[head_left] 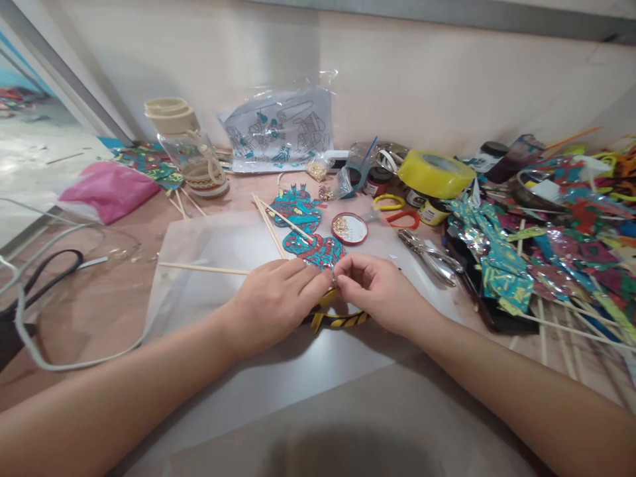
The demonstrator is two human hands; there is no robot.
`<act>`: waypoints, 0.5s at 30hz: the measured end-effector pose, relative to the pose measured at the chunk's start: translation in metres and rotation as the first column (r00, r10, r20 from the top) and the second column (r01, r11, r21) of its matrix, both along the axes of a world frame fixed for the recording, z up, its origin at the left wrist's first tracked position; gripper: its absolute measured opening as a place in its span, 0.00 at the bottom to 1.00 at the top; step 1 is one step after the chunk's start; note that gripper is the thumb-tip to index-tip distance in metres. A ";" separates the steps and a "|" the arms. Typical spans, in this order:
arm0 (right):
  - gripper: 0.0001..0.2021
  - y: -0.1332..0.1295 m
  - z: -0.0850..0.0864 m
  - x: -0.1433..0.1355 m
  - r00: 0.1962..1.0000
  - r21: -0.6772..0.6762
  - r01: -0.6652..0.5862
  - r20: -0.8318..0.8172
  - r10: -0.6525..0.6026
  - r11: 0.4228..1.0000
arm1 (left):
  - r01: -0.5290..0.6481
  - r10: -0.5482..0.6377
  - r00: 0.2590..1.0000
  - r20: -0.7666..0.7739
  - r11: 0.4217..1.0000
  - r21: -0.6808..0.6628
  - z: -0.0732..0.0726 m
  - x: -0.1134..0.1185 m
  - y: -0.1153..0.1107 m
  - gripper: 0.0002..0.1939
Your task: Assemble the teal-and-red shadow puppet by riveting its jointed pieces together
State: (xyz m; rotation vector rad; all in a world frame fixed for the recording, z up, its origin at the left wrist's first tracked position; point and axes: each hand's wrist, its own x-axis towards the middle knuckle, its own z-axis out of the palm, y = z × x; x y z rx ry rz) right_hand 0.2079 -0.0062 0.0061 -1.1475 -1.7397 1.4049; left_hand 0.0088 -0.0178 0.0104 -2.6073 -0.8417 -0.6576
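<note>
A painted blue and red cut-out figure (297,207) lies on a translucent sheet (238,397), with thin wooden sticks (271,228) across it. My left hand (278,298) rests over the figure's lower part, fingers together and pressed on it. Close beside it, my right hand (375,288) is curled, thumb and index finger pinched at the figure's edge; what lies between them is too small to make out. A black and yellow piece (342,319) shows below both hands. Just above them sits a red-rimmed lid (350,228) with small gold fasteners.
A clear bottle (186,149) and a pink bag (112,192) stand at the left, near white cables (64,364). Yellow tape (436,173), paint jars and a metal hole punch (431,257) are at the right, beside piled painted cut-outs (507,258).
</note>
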 end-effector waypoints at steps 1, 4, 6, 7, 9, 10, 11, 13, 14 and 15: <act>0.03 0.000 0.000 0.000 1.000 -0.013 -0.006 0.004 0.006 1.000 | -0.009 0.009 1.000 0.004 1.000 -0.005 0.000 0.000 0.000 0.10; 0.04 0.000 0.004 0.000 0.999 0.041 0.011 0.042 -0.013 0.999 | -0.056 0.063 0.995 0.078 0.994 -0.091 -0.002 0.002 0.002 0.07; 0.04 -0.001 0.007 0.000 0.996 0.149 0.029 0.079 -0.042 0.988 | -0.074 0.095 0.984 0.148 0.987 -0.143 -0.004 0.004 0.004 0.07; 0.04 -0.002 0.008 0.000 0.993 0.218 0.031 0.103 -0.054 0.975 | -0.079 0.106 0.979 0.175 0.985 -0.156 -0.005 0.005 0.004 0.07; 0.04 -0.003 0.010 0.001 0.984 0.371 0.024 0.153 -0.087 0.928 | -0.091 0.122 0.973 0.194 0.983 -0.160 -0.005 0.005 0.005 0.08; 0.04 -0.003 0.011 0.002 0.979 0.443 0.020 0.174 -0.108 0.896 | -0.094 0.125 0.973 0.197 0.983 -0.158 -0.005 0.005 0.005 0.08; 0.04 -0.003 0.011 0.003 0.973 0.509 0.015 0.191 -0.130 0.860 | -0.095 0.125 0.972 0.198 0.983 -0.156 -0.005 0.005 0.005 0.08; 0.04 -0.003 0.010 0.003 0.964 0.615 0.010 0.205 -0.172 0.788 | -0.085 0.117 0.973 0.197 0.982 -0.168 -0.004 0.004 0.005 0.08; 0.04 -0.002 0.008 0.003 0.962 0.654 0.009 0.201 -0.185 0.756 | -0.075 0.111 0.974 0.197 0.980 -0.183 -0.004 0.004 0.004 0.09; 0.04 -0.002 0.007 0.003 0.962 0.687 0.007 0.193 -0.191 0.727 | -0.065 0.105 0.975 0.197 0.978 -0.200 -0.004 0.004 0.004 0.09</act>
